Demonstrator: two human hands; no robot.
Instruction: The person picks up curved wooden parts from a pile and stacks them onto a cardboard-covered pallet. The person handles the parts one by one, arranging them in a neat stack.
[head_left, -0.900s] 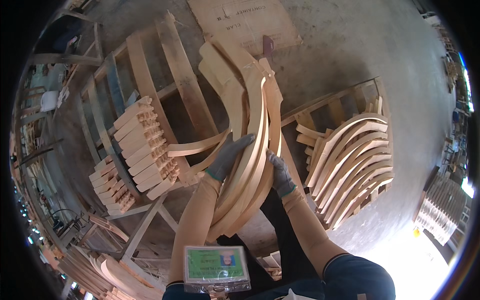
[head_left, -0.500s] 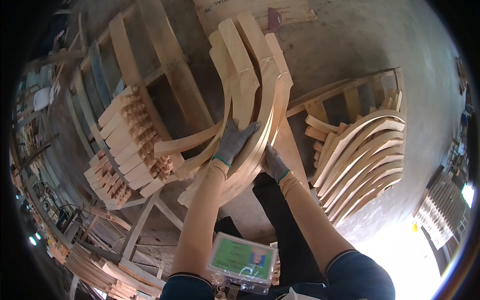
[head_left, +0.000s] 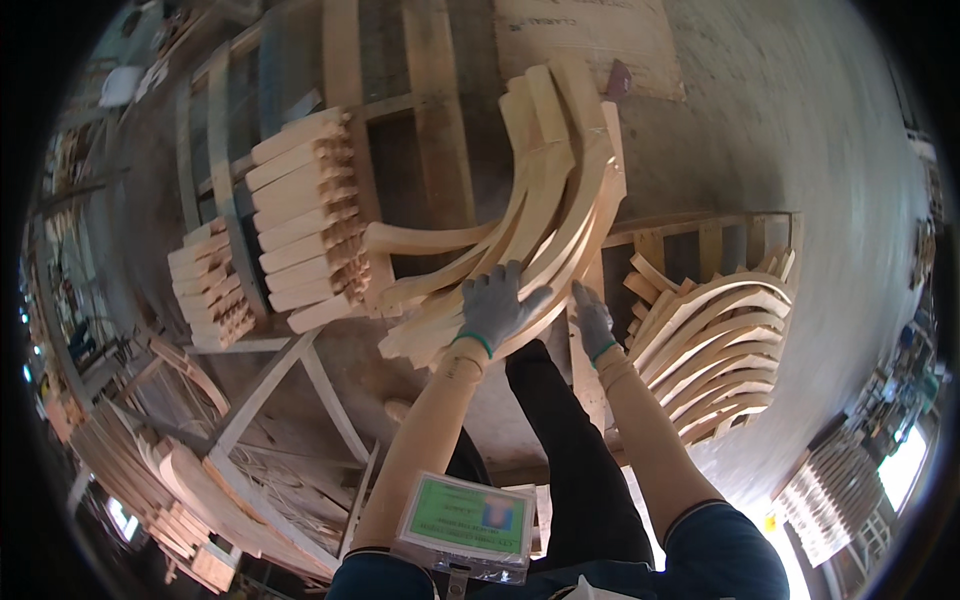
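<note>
Presently, the pile of curved wooden pieces lies at centre, apparently over the right side of the slatted pallet; what bears it underneath is hidden. Left hand, gloved: fingers spread wide, laid on the pile's lower part, not closed round any piece. Right hand, also gloved: fingers extended, just beside the pile's lower right edge, no piece seen in it; whether the fingertips brush the wood cannot be told.

To the left, a stack of straight blocks; to the right, a rack of similar curved pieces.

Handling, judged: stiff, fairly heavy taken together, moderate singly. Smooth faces would probably slide on one another, and gloves should help grip. Edges and tips may chip if knocked. Best hold: both hands near mid-curve, palms on opposite outer sides, squeezing inward to keep pieces nested.
</note>
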